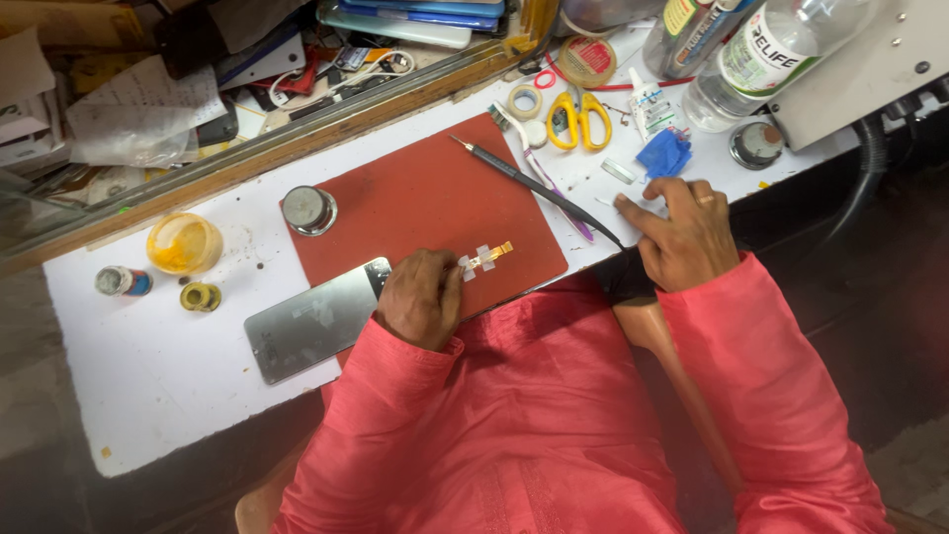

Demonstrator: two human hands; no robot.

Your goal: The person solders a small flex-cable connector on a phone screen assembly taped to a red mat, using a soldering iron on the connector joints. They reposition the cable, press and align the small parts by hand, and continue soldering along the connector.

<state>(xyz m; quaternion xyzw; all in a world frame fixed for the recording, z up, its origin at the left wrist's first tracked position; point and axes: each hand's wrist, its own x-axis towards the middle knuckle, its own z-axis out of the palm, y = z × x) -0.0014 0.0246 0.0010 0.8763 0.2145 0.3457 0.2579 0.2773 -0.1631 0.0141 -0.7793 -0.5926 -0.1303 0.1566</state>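
I saw a brick-red mat (435, 203) on the white table (148, 366). My left hand (420, 297) rested by a gold-and-white flex strip (486, 258) and a silvery-grey phone back (311, 331). My sleeves (771, 396) were coral pink. Near my right hand (682, 232) lay a blue cloth (664, 154), yellow-handled scissors (580, 121) and a black tool (534, 188). A yellow jar (184, 243) stood to the left.

Open white bench (168, 386) at the near left, bare from the metal plate (311, 326) to the edge. Middle of the red mat (435, 193) free too, hemmed by the round tin (309, 210) at its left corner and the long black tool (534, 188) lying slantwise across its right. Far right crowded: yellow scissors (580, 121), tape rolls (525, 100), blue cloth (664, 153), bottles (761, 54), leaving only narrow gaps.
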